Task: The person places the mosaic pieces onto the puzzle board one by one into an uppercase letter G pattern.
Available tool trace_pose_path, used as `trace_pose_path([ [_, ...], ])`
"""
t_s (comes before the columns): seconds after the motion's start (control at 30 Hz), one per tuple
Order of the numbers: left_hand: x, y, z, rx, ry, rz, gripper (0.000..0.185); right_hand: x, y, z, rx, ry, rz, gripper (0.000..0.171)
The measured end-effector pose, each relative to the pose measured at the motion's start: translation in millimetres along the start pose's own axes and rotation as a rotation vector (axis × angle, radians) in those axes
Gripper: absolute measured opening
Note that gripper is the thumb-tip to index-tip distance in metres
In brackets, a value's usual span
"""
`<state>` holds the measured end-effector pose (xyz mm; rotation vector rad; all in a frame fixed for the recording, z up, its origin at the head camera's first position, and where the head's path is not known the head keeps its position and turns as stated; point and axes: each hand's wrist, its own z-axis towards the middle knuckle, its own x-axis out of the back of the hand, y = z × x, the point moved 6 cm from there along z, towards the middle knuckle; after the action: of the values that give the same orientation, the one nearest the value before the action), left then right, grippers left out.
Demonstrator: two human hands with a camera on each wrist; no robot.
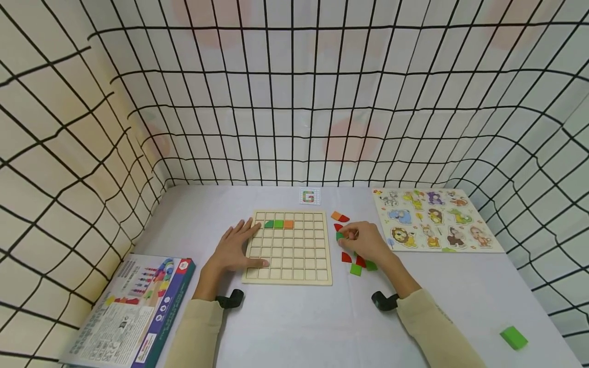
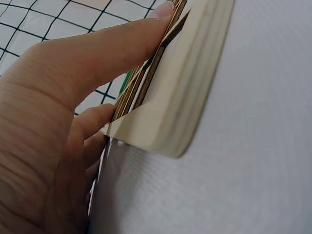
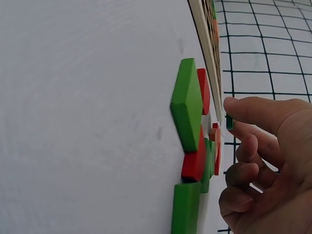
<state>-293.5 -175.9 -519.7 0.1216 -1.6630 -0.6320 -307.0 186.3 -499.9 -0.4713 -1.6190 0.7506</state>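
A pale wooden grid board (image 1: 287, 280) lies on the table, with two green pieces (image 1: 278, 224) and an orange square (image 1: 288, 224) in an upper row. My left hand (image 1: 235, 249) rests on the board's left side, fingers spread; the left wrist view shows its thumb (image 2: 122, 44) reaching over the rim. Right of the board, my right hand (image 1: 365, 240) pinches a small green piece (image 3: 229, 122) between thumb and index finger. Around and below that hand lie loose red pieces (image 1: 346, 257) and green pieces (image 1: 356, 269). An orange piece (image 1: 337, 215) lies farther back.
A small card with a coloured G pattern (image 1: 310, 196) lies behind the board. An animal puzzle board (image 1: 434, 220) is at the back right, a printed box (image 1: 129, 309) at the left. One green block (image 1: 514, 338) sits at the front right. Black netting (image 1: 292, 102) surrounds the table.
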Motion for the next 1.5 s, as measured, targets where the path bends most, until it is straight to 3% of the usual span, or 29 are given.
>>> trace_pose_path([
  [0.27, 3.5, 2.2, 4.8, -0.035, 0.033, -0.020, 0.117, 2, -9, 6, 0.061, 0.043, 0.040, 0.025],
  [0.6, 1.9, 1.4, 5.9, -0.036, 0.042, -0.069, 0.119, -12, -31, 20, 0.110, 0.058, 0.021, 0.025],
  [1.2, 3.6, 1.1, 1.8, -0.022, 0.043, -0.046, 0.118, -51, -63, 58, 0.079, -0.028, 0.105, 0.028],
  [1.5, 2.2, 5.3, 2.6, -0.012, 0.039, -0.048, 0.120, -61, -63, 67, 0.101, -0.012, 0.079, 0.025],
])
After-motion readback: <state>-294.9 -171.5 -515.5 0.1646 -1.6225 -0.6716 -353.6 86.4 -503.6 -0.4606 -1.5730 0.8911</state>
